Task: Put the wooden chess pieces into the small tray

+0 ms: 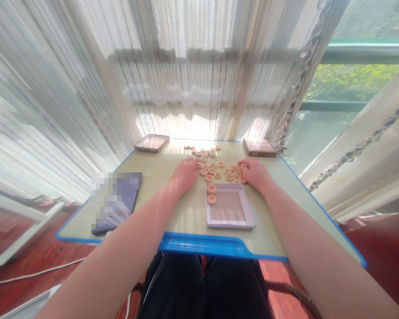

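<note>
Many round wooden pieces with red or dark characters lie spread over the middle of the pale table. My left hand (185, 173) is at the left side of the spread, its fingers bent and close together around a round piece (198, 166). On the right side my right hand (255, 172) has its fingers curled at the pieces, pinching one that is partly hidden by the fingertips. A shallow white tray (231, 224) lies nearer to me. Two red-marked pieces, an upper one (211, 189) and a lower one (212, 199), sit along its left wall.
An open box lid (152, 142) lies at the back left, and a flat patterned box (260, 147) at the back right. A dark, partly pixelated flat object (119, 204) rests on the left. The table (186, 217) has a blue front tray (202, 244). Curtains hang behind.
</note>
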Tool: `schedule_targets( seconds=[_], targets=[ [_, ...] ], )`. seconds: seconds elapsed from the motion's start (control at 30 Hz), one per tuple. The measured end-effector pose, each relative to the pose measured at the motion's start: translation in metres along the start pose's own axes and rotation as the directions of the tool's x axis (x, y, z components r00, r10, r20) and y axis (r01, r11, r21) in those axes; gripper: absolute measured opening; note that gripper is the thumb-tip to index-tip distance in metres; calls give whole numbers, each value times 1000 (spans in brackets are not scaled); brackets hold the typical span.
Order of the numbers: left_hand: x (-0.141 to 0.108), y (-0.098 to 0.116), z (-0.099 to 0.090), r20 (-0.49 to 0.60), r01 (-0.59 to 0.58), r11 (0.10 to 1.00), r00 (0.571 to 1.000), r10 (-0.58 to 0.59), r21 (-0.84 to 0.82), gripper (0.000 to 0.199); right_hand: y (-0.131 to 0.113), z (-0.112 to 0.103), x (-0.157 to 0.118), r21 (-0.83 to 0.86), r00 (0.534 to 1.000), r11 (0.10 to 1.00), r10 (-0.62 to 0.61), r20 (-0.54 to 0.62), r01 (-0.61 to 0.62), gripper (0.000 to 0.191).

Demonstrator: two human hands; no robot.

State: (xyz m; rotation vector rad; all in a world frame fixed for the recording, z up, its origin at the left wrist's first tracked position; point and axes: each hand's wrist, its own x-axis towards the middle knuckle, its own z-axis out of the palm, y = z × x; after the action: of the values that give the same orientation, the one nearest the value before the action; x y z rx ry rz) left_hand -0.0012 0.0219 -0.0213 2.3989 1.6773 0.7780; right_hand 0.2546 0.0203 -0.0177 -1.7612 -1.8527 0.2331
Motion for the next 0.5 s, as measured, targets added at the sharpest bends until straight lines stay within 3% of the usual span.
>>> schedule_targets(
  seconds=[0.23,0.5],
  targets=[
    [2,-3,-1,80,-5,1000,997,3,28,37,-1,1,0,-7,1000,1000,-4,12,4,30],
    [1,0,-5,32,55,998,998,-56,41,29,-3,1,-1,-19,999,999,-31,7,31,31]
  ],
)
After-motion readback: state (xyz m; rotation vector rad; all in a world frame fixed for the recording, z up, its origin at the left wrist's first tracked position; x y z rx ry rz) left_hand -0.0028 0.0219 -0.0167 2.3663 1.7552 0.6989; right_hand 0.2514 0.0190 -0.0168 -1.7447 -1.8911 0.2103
